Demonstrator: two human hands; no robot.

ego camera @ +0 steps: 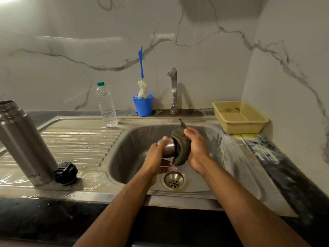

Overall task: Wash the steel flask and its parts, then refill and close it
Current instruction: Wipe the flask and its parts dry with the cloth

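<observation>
**Steel cup scrubbed over the sink**

At frame centre, a steel cup [168, 147] is gripped by the left hand [156, 157], its long axis lying left-right. Its right end is hidden by a green cloth [181, 147] clutched in the right hand [196, 148]. The flask body [23, 141] stands at left, its top cut off.

Two bare forearms come into the picture from the bottom edge. No sleeve covers either arm as far as the frame shows them. The left hand [156, 157] and the right hand [197, 150] have no gloves. I see no ring, watch or bracelet, though the fingers are slightly blurred, so a thin ring could escape notice.
</observation>
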